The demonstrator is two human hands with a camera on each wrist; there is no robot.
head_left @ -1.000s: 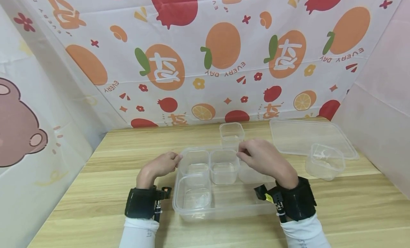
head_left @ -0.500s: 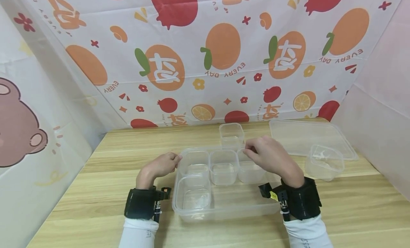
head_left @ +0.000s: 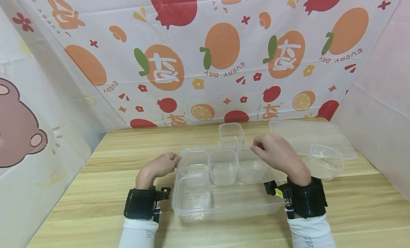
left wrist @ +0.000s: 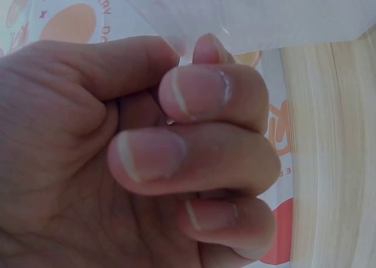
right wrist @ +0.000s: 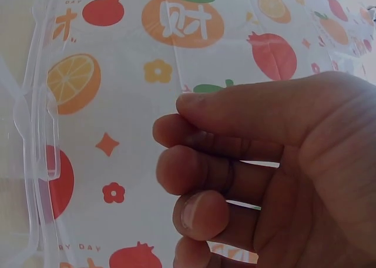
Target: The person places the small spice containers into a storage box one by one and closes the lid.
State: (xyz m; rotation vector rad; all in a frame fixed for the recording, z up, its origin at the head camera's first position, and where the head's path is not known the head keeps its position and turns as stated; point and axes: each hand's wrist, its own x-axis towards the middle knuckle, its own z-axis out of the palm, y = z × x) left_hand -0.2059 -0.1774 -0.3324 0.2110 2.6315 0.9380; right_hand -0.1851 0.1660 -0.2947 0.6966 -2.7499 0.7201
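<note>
A large clear plastic box [head_left: 230, 213] stands before me on the table, with several small square plastic cups in it. One cup [head_left: 193, 200] sits at its front left; the others, including the right-hand one [head_left: 251, 173], line its back side. My left hand [head_left: 160, 166] pinches the box at its back left corner between thumb and forefinger; the left wrist view shows the other fingers [left wrist: 217, 159] curled below the clear wall [left wrist: 294, 15]. Over the box's back right part hovers my right hand [head_left: 279, 153], its fingers [right wrist: 182, 168] loosely curled and holding nothing.
Behind the box stands another small cup [head_left: 231, 134]. A flat clear lid [head_left: 301, 135] lies at the back right, with a further cup [head_left: 325, 164] overlapping its front edge. Printed cloth [head_left: 222, 94] hangs along the table's [head_left: 105, 191] back.
My right hand has let go of the right-hand cup in the back row and moved right and slightly up. That cup stays in the box. My left hand keeps its place.
</note>
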